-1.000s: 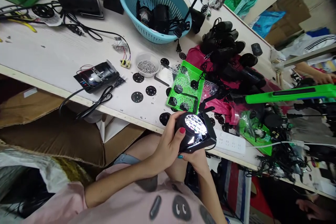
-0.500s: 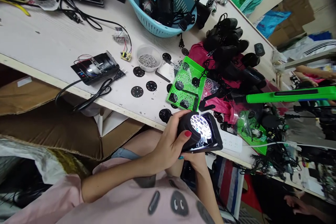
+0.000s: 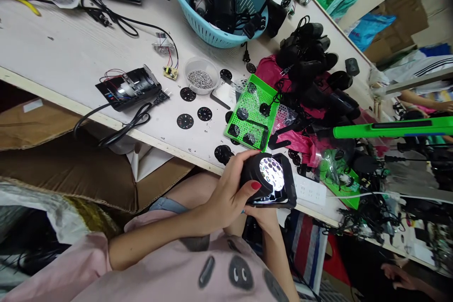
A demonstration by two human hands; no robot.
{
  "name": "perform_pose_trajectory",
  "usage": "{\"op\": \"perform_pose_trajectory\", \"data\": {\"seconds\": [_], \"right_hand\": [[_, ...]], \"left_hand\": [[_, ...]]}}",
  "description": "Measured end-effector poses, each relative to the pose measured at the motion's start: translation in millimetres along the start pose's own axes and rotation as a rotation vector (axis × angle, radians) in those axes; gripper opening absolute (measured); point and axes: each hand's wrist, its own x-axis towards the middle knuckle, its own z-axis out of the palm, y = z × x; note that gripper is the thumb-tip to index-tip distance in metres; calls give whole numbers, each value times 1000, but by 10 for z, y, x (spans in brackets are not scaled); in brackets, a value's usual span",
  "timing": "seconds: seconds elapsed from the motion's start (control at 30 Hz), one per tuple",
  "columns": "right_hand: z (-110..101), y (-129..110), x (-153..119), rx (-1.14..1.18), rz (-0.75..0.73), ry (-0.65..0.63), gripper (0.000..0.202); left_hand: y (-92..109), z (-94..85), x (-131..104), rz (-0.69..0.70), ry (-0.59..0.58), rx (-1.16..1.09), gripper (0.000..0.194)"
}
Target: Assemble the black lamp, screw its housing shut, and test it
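Held a lit black lamp unit (image 3: pixel 268 180) just off the near bench (image 3: pixel 71 56) edge, lens face turned up, probably to check the glow. Left hand (image 3: pixel 226 196) clamped round its left side, thumb on the rim. Right hand (image 3: pixel 264 217) cupped underneath as support, closed on the base. Green tray (image 3: pixel 252 113) and screw bowl (image 3: pixel 200 75) lay within reach, farther in. Versus earlier frame: lamp tilted slightly flatter, otherwise same grip.
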Motion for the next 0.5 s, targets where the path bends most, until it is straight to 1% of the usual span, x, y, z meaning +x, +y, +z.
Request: {"op": "perform_pose_trajectory", "data": {"seconds": [0.07,0.2,0.33,0.5], "right_hand": [[6,-13,-9,-6,11,4,59],[10,-43,-32,-51,-14,48,83],[-15,-24,-48,-70,-17,65,90],[-71,87,-36,-112,-42,111,97]], "left_hand": [[2,-2,-7,-6,-7,0,60],[9,4,-12,4,-8,17,56],[27,17,-5,0,-7,27,55],[32,42,-5,9,14,57,54]]}}
